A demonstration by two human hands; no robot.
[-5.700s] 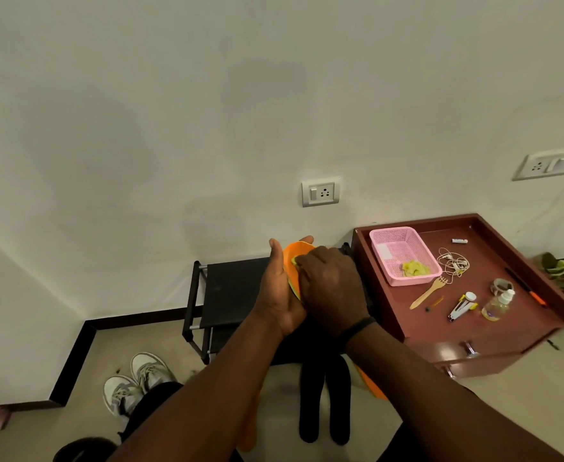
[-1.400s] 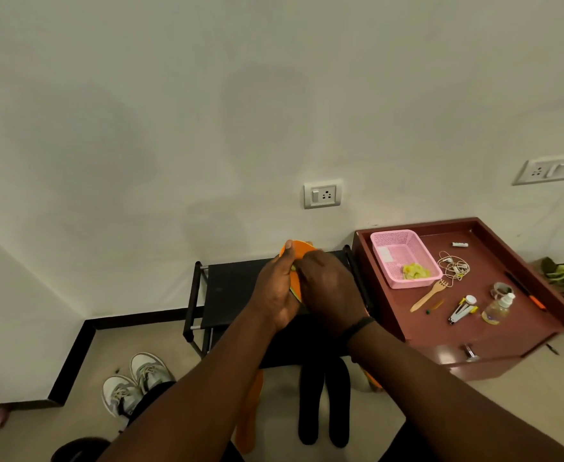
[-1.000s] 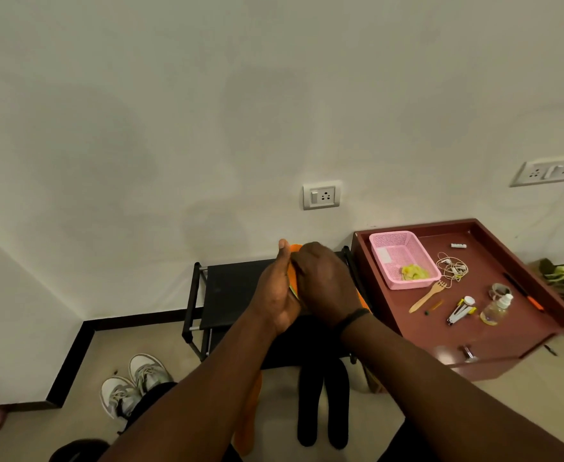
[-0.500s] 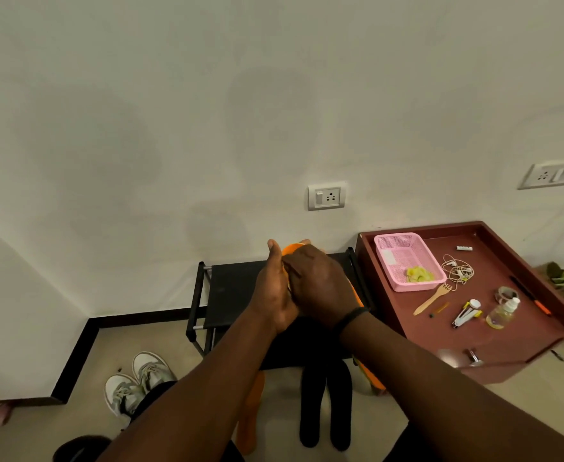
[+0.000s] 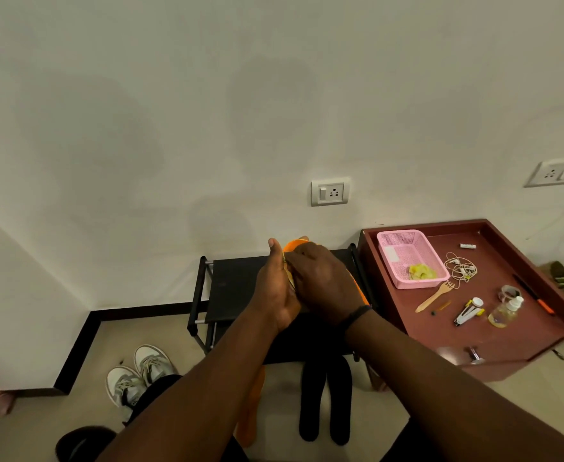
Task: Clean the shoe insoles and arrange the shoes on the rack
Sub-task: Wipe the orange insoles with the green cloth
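The orange insole (image 5: 356, 285) is held above the black shoe rack (image 5: 237, 281), its long axis running from the upper left down to the right, toe end toward the wall. The rack stands on a beige floor against a white wall, with grey sneakers (image 5: 137, 373) to its left, two black insoles (image 5: 325, 400) in front and a maroon cabinet (image 5: 440, 328) to its right. The left hand (image 5: 275, 290) cups the insole from the left, thumb upright; the right hand (image 5: 323, 283) lies over it, fingers curled and pressed together on a yellowish cloth (image 5: 290, 278).

Left hand (image 5: 275, 288) holds an orange insole (image 5: 293, 245) upright over the black shoe rack (image 5: 234, 285); right hand (image 5: 323, 288) presses a yellowish cloth (image 5: 290, 278) against it. Two black insoles (image 5: 325, 401) lie on the floor at 6 o'clock of the hands, grey sneakers (image 5: 139, 373) at 8 o'clock. Maroon desk (image 5: 440, 328) at 3 o'clock carries a pink basket (image 5: 407, 251).
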